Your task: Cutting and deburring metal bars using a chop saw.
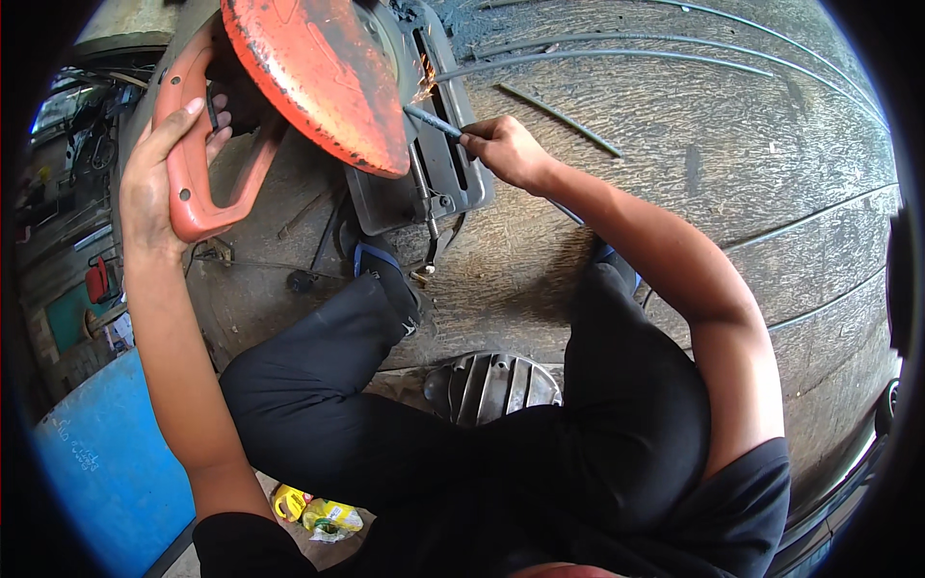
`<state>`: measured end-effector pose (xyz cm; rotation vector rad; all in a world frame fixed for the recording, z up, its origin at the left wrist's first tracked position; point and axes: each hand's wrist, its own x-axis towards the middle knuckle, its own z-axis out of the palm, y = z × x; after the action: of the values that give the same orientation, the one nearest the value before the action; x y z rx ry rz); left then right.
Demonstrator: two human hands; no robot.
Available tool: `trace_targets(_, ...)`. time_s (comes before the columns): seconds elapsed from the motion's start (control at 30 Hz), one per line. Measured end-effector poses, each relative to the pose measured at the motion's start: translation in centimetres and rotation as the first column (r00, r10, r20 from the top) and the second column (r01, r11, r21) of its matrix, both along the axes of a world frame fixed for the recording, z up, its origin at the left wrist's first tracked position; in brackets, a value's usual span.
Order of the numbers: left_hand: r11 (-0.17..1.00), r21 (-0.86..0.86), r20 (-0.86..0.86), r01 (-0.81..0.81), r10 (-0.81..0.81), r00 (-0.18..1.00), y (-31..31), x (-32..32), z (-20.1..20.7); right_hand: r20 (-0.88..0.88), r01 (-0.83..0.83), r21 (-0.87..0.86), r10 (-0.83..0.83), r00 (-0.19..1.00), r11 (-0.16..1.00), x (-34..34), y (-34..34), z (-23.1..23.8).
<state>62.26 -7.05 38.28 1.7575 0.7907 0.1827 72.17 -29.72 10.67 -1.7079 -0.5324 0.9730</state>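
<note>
My left hand (pixel 152 188) is wrapped round the orange D-shaped handle (pixel 180 144) of a chop saw, its thumb lying along the outside. The saw's scuffed orange guard (pixel 323 82) hides most of the cutting disc. Pinched in my right hand (pixel 511 154) is a thin dark metal rod (pixel 434 121), whose far end goes behind the guard's edge. Orange sparks (pixel 425 77) fly just right of the disc. Below the guard sits the saw's grey slotted base (pixel 371 202), with a clamp crank (pixel 430 236) at its near side.
Long thin rods (pixel 617 53) and a short cut piece (pixel 559 119) lie on the worn floor (pixel 655 164) to the right. A ribbed metal casing (pixel 496 385) is between my legs. At left stand a blue panel (pixel 116 453) and clutter; yellow packets (pixel 330 517) lie below.
</note>
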Motion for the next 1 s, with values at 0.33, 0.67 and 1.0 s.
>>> trace_targets(0.33,1.0,0.013,0.022,-0.02,0.02,1.0,-0.4,0.0,0.0,0.228,0.003,0.072,-0.019,0.973,0.997,0.1,-0.3,-1.0)
trace_targets(0.67,1.0,0.01,0.033,0.004,-0.005,0.999,0.1,-0.2,-0.2,-0.594,0.183,0.564,0.242,0.767,0.805,5.0,-4.8,1.6)
trace_targets(1.0,0.999,0.037,0.037,0.019,-0.02,0.999,-0.7,-0.1,0.2,-0.513,0.087,0.733,0.464,0.723,0.675,5.0,-4.7,6.9)
